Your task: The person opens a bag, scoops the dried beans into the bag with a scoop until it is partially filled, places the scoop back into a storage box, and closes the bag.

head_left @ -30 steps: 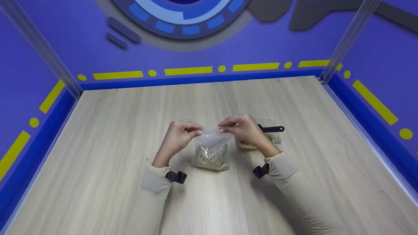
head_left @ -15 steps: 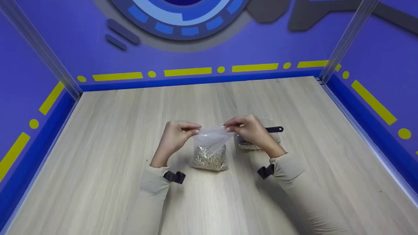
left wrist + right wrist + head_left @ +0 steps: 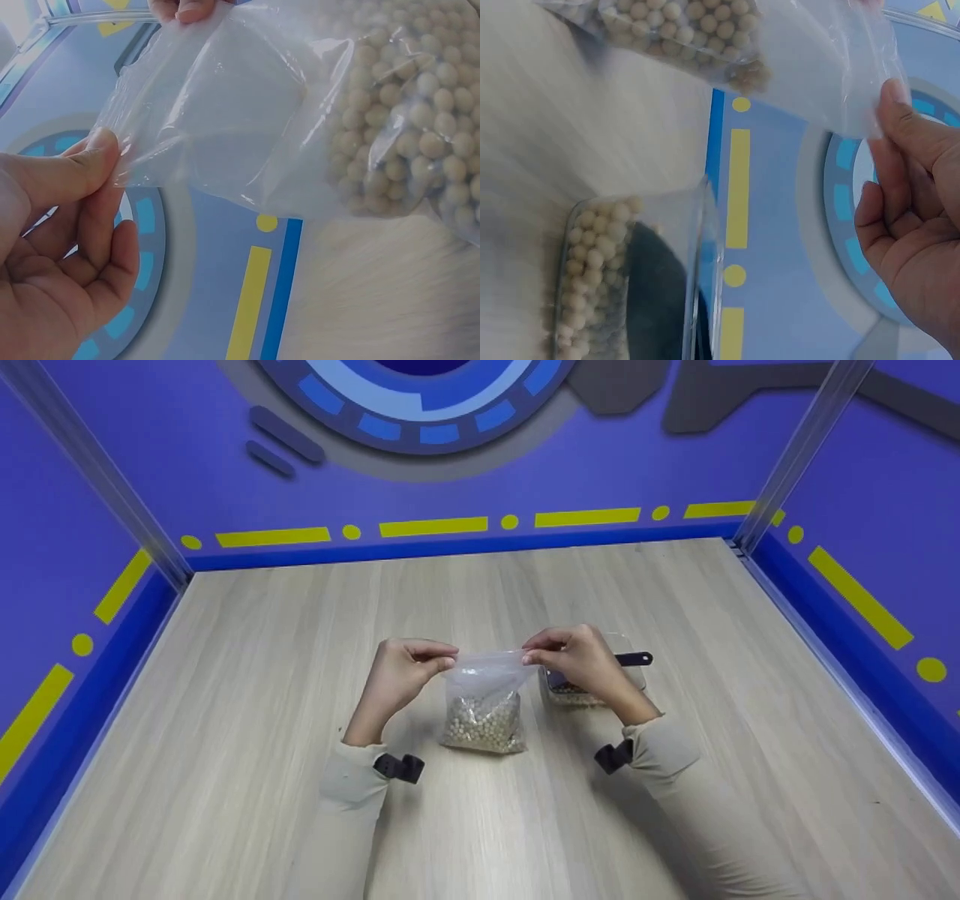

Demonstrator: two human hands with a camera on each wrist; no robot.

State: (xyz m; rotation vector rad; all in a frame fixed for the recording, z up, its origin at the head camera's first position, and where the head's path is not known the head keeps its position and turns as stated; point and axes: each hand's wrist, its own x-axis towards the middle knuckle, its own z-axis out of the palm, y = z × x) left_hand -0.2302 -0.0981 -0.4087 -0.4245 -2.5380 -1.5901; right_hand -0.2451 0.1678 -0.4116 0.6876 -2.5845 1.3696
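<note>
A clear zip bag [image 3: 484,709] stands on the table, its lower half filled with small round pale beans [image 3: 409,127]. The left hand [image 3: 401,679] pinches the bag's upper left corner between thumb and fingers. At the opposite upper corner, the right hand [image 3: 581,664] pinches the plastic the same way. Between the two hands the bag's top edge is stretched fairly straight. Behind the right hand sits a clear container [image 3: 709,225] of the same beans, with a black scoop [image 3: 656,292] in it; the right hand and wrist partly hide both in the head view.
The wood-grain table [image 3: 262,697] is bounded by a blue printed back wall [image 3: 420,495] and side walls with metal corner posts. Black wrist mounts [image 3: 400,767] sit at both sleeves. The scoop's handle [image 3: 635,658] sticks out over the container's right rim.
My right hand has moved to the right along the bag's top, and the left hand slightly left. The top edge, bunched before, is now spread wider. The bag's base has stayed in place.
</note>
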